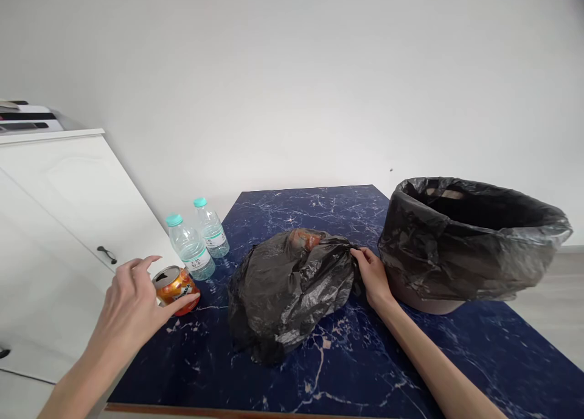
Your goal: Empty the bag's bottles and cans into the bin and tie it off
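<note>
1. A filled black bag (292, 291) is laid on its side in the middle of the worktop (314, 203), between the two hands, where it can be reached from either side.
2. The bag's gathered neck is pinched between thumb and fingers of the right hand (365, 267); by this, it seems, the mouth is kept closed and the contents are held in. Something orange-red is seen through the thin plastic.
3. A drink can (180, 292) is stood upright at the worktop's left side. It is flanked by the left hand (159, 291), whose thumb and fingers are spread in a wide curve that seems suited to its round body. Whether it is touched cannot be told.
4. Two bottles, a nearer one (194, 252) and a farther one (213, 233), are set upright behind the can, capped, probably so that the middle is left to the bag.
5. A bin (435, 306) is placed on the right. Its black liner (460, 255) is draped over the rim, presumably so that the opening is held wide.
</note>
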Available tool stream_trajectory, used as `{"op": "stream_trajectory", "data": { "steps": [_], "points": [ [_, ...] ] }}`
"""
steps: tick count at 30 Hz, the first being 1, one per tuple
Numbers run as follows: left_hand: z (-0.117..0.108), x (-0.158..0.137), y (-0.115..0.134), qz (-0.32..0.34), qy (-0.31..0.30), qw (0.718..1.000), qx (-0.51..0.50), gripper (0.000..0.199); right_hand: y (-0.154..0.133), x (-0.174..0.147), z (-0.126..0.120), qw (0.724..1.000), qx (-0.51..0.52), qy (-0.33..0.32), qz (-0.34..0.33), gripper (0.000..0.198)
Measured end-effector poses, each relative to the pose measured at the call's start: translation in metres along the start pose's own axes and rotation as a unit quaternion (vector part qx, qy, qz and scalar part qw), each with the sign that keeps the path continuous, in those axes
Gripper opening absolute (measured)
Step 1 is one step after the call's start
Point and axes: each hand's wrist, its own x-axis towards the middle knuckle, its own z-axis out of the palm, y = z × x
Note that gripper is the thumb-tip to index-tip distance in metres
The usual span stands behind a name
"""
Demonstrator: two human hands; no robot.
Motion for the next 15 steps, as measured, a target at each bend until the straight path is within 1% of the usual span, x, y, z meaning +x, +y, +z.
{"op": "stream_trajectory", "data": {
  "steps": [1,2,3,4,5,6,7,9,13,15],
  "points": [
    [-0.001,-0.005,0.004,0.019,0.043,0.999,-0.012,0.093,0.0,0.0,0.0,1.0,0.002,0.001,-0.001,0.037],
    [-0.003,-0.009,0.009,0.044,0.051,0.997,-0.039,0.079,0.0,0.0,0.0,1.0,0.005,0.001,-0.002,0.037],
    [-0.005,-0.013,0.015,0.077,0.023,0.994,-0.078,0.063,0.0,0.0,0.001,1.0,0.008,0.002,-0.004,0.038],
    [-0.006,-0.016,0.021,0.116,-0.034,0.985,-0.123,0.049,0.0,0.0,0.001,1.0,0.01,0.002,-0.005,0.038],
    [-0.006,-0.018,0.029,0.158,-0.102,0.968,-0.165,0.039,0.0,0.0,0.001,1.0,0.012,0.002,-0.006,0.039],
    [-0.006,-0.019,0.037,0.195,-0.167,0.946,-0.199,0.035,0.001,0.0,0.002,1.0,0.013,0.003,-0.008,0.039],
    [-0.004,-0.02,0.046,0.225,-0.215,0.923,-0.226,0.034,0.001,0.001,0.002,1.0,0.014,0.004,-0.009,0.039],
    [0.003,-0.019,0.066,0.26,-0.27,0.889,-0.263,0.039,0.001,0.001,0.002,1.0,0.017,0.004,-0.013,0.038],
    [0.027,-0.005,0.109,0.297,-0.318,0.841,-0.322,0.048,0.002,0.002,0.003,1.0,0.019,0.002,-0.02,0.037],
    [0.043,0.008,0.129,0.288,-0.323,0.834,-0.344,0.05,0.002,0.002,0.004,1.0,0.017,0.001,-0.021,0.037]
  ]
}}
